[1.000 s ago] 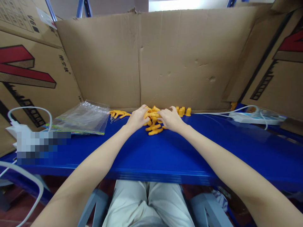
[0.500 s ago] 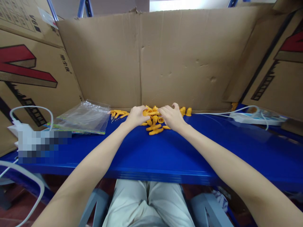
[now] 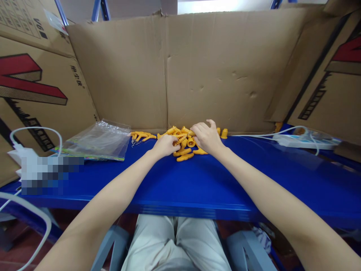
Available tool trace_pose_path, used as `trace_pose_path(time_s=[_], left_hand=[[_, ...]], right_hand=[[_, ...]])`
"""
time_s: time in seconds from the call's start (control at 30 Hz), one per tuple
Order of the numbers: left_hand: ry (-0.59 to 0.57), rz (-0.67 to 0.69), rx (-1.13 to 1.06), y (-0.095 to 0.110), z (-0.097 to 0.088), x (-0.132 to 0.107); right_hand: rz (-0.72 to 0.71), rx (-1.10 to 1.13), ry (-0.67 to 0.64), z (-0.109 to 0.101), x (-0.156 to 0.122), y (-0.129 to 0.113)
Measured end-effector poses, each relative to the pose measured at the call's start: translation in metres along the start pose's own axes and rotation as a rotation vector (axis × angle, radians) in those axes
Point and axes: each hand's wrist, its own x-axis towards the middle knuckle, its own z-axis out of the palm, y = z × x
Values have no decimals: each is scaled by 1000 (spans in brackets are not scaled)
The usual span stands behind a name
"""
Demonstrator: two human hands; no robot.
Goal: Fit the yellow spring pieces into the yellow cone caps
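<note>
A pile of small orange plastic parts (image 3: 183, 141) lies on the blue table (image 3: 197, 180) against the cardboard wall. My left hand (image 3: 166, 145) is closed at the pile's left edge, its fingers pinched on an orange ribbed piece (image 3: 180, 139). My right hand (image 3: 205, 137) rests on the pile's right side, fingers curled over the parts; what they hold, if anything, is hidden. More orange pieces (image 3: 141, 135) lie to the left and a few orange caps (image 3: 224, 133) stand to the right.
A clear plastic bag (image 3: 98, 141) lies at the left. White cables and a power strip (image 3: 304, 141) lie at the right, another white cable and adapter (image 3: 19, 154) at the far left. Cardboard sheets (image 3: 220, 67) wall in the table's back and sides.
My left hand has drawn back toward me and closed on a ribbed orange piece at the pile's edge. My right hand has shifted slightly to the right and farther onto the pile.
</note>
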Motion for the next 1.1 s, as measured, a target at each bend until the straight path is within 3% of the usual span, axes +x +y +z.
trace_pose_path(time_s=[0.27, 0.73, 0.87, 1.1], left_hand=[[109, -54, 44, -17, 4, 3], [201, -161, 181, -53, 1, 9], [213, -246, 143, -60, 1, 10], [313, -407, 11, -87, 1, 9]], right_hand=[[-13, 7, -15, 1, -1, -1], [38, 68, -25, 4, -2, 0], [181, 113, -14, 12, -3, 9], [592, 158, -30, 34, -20, 49]])
